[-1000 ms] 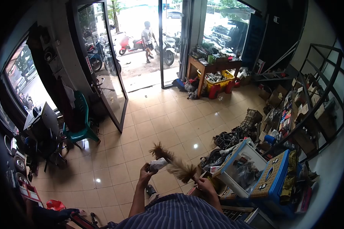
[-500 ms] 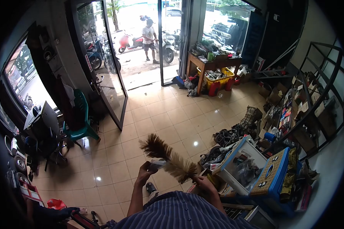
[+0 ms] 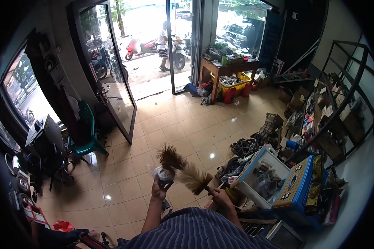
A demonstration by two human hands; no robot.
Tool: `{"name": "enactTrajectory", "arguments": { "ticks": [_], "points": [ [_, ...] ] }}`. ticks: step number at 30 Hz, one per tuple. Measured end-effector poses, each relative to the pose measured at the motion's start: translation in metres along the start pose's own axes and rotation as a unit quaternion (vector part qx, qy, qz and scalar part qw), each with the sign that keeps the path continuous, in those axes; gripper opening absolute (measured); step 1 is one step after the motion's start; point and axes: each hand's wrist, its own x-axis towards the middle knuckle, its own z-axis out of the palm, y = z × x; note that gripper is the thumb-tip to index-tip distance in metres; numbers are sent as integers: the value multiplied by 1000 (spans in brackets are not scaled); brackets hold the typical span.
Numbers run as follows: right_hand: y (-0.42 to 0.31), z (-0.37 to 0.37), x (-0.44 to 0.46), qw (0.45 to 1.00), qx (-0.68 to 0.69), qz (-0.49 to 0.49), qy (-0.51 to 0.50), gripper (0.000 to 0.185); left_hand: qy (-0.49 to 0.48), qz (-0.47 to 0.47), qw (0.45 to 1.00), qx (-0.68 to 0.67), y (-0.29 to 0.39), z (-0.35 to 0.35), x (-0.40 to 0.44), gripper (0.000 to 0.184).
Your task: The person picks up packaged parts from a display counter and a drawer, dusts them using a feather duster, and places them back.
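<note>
A feather duster (image 3: 194,177) with brown and pale feathers slants across the middle, its handle end in my right hand (image 3: 221,198). My right fingers are wrapped round it. To its left, my left hand (image 3: 158,190) grips a small item in clear plastic wrapping (image 3: 163,173), held up beside the dark feathers. What is inside the wrapping is too small to tell. The dark feather end lies over or against the top of the wrapped item.
Right of me stand an open white and blue drawer cabinet (image 3: 293,182), a parts pile (image 3: 253,145) and a metal rack (image 3: 348,103). Ahead are a wooden table (image 3: 220,70) and a glass door (image 3: 112,79); a person (image 3: 162,47) is outside. A green chair (image 3: 89,139) stands left.
My left hand has turned, raising the wrapped item more upright. The duster has shifted slightly and its dark end now meets the item. Outside, the person has turned sideways.
</note>
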Motion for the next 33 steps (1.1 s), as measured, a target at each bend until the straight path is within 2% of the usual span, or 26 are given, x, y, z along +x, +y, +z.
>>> {"name": "enactTrajectory", "arguments": {
  "ticks": [1,3,4,5,6,7,8,10,11,13,14,16,17,18,20,21,22,23,24,25,26,28,29,30,32,33],
  "points": [
    [5,0,2,1000,13,7,-23,54,-47,-19,996,-68,-2,-7,0,43],
    [15,0,3,999,4,1,-34,53,-50,-20,981,-184,-11,-23,1,42],
    [19,0,2,999,-11,-2,-46,52,7,-33,968,-249,-17,-40,8,43],
    [22,0,1,999,-8,-1,-42,52,24,-47,950,-306,-22,-55,14,42],
    [24,1,0,994,-110,-4,-8,54,42,-60,929,-363,-22,-60,13,42],
    [26,2,0,977,-211,-6,25,55,86,-56,931,-351,-23,-66,12,38],
    [31,2,1,977,-211,-6,25,55,86,-56,931,-351,-25,-70,13,38],
    [38,5,2,996,-90,17,-15,59,121,-61,912,-388,-26,-75,9,32],
    [40,4,4,995,-91,17,-19,59,123,-57,911,-389,-24,-80,8,32],
    [29,2,-6,991,-93,40,-85,64,51,-92,906,-409,-23,-79,3,28],
    [27,1,-6,991,-93,44,-84,64,85,-88,912,-391,-24,-78,3,25],
    [25,5,-1,985,-169,11,-30,63,-3,-98,878,-468,-24,-69,-2,28],
    [25,6,1,988,-155,-4,-9,63,57,-105,900,-419,-21,-65,-3,24],
    [29,6,7,988,-154,-4,-6,63,56,-108,900,-418,-23,-64,-2,24],
    [44,5,17,991,-120,2,64,63,-11,-101,880,-464,-30,-68,-5,21],
    [51,1,19,991,-122,1,58,62,-65,-98,880,-460,-33,-67,-9,24],
    [50,-4,15,989,-146,2,34,62,-59,-109,882,-454,-31,-55,-18,24],
    [49,-11,12,986,-165,4,11,62,-35,-94,912,-399,-26,-41,-25,27],
    [38,-17,1,988,-139,51,-54,60,-14,-83,938,-337,-21,-33,-29,30],
    [43,-20,-1,990,-127,27,-62,59,-58,-91,944,-311,-24,-48,-22,34],
    [52,-19,-1,992,-107,4,-65,58,-81,-85,954,-277,-23,-49,-18,36],
    [67,-23,-1,989,-145,-6,-9,57,-110,-93,964,-222,-25,-53,-10,41],
    [64,-26,-7,981,-194,12,15,60,-115,-100,962,-227,-28,-52,-7,41],
    [54,-26,-19,970,-233,-21,62,62,-118,-106,959,-234,-31,-50,-4,41],
    [76,-28,-11,976,-208,-43,47,61,-82,-145,945,-280,-34,-49,7,41],
    [70,-33,-15,987,-158,25,-24,60,-83,-153,948,-267,-35,-44,8,40]
  ]
}}
